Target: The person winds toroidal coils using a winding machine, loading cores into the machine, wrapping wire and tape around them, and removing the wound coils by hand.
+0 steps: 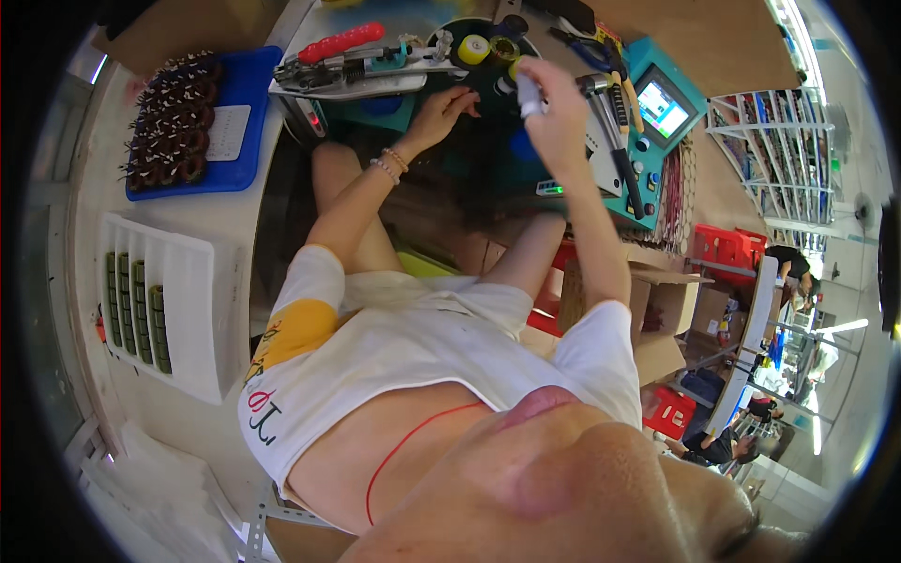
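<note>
My left hand [439, 120], with beaded bracelets at the wrist, hovers over the dark work area beside a metal toggle clamp [366, 70] with a red handle [341, 43]. Its fingers are loosely bent and apart, with nothing visible in them. Higher and further right, my right hand [560, 117] has its fingers closed next to the yellow-rimmed spools [473, 50]. A small white piece [529, 95] shows at those fingers; whether it is held or worn on a finger is unclear. What the fingertips grip is hidden.
At left are a blue tray [246, 169] of dark wire-wound rings [169, 127] and a white tray [221, 319] with green rolls [136, 305]. Right are a teal control box [694, 89], a hammer [624, 164], pliers [591, 49] and an open cardboard box [648, 324]. Other people work further off.
</note>
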Motion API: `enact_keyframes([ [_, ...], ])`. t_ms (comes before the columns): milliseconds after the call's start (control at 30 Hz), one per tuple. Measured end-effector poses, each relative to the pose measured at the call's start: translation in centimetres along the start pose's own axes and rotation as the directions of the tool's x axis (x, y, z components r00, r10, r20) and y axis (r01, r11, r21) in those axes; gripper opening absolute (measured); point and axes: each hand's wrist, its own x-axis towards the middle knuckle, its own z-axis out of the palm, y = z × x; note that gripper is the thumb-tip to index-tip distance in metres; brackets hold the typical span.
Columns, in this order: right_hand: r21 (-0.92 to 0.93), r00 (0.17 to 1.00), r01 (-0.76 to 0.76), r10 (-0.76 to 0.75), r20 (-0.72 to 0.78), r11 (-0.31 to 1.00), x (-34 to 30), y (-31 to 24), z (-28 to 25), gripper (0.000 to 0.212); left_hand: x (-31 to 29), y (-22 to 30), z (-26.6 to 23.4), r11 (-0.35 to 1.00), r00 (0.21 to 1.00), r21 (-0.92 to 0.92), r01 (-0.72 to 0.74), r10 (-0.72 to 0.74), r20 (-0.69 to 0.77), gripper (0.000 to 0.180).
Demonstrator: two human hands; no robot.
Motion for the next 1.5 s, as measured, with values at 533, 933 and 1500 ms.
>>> enact_keyframes([
  [533, -0.158, 0.950, 0.205, -0.158, 0.268, 0.966, 5.3, 0.8, 1.1, 0.017, -3.7, 2.2, -0.3, 0.992, 0.994, 0.076, 0.096, -0.091, -0.068, 0.027],
  [933, -0.272, 0.804, 0.585, -0.501, 0.322, 0.764, 2.0, 0.1, 0.4, 0.052, -10.1, 18.5, 2.5, 0.754, 0.851, -0.459, 0.470, -0.524, 0.010, 0.025],
  [1500, 0.539, 0.680, -0.077, -0.351, 0.644, 0.839, 12.7, 12.4, -0.2, 0.034, 5.1, 15.0, -1.6, 0.199, 0.890, 0.931, -0.307, 0.406, 0.206, 0.058],
])
